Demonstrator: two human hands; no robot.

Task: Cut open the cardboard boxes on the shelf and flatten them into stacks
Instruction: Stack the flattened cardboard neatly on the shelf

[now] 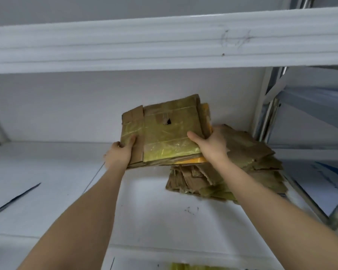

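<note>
Two hands hold one flattened cardboard bundle [164,131] above the white shelf [154,207]. Left hand [120,152] grips its near left corner, thumb on top, fingers curled under, hidden. Right hand [211,143] grips the right edge, thumb on the taped top face, fingers wrapped behind. Bundle tilted, off the shelf surface, overlapping a stack of flattened boxes [232,172] lying to the right. Dark blade-like tool [16,198] lies well apart on the left

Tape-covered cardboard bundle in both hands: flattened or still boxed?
Flattened: the brown tape-covered cardboard bundle is thin stacked sheets, layered edges showing, gripped by left hand and right hand.
</note>
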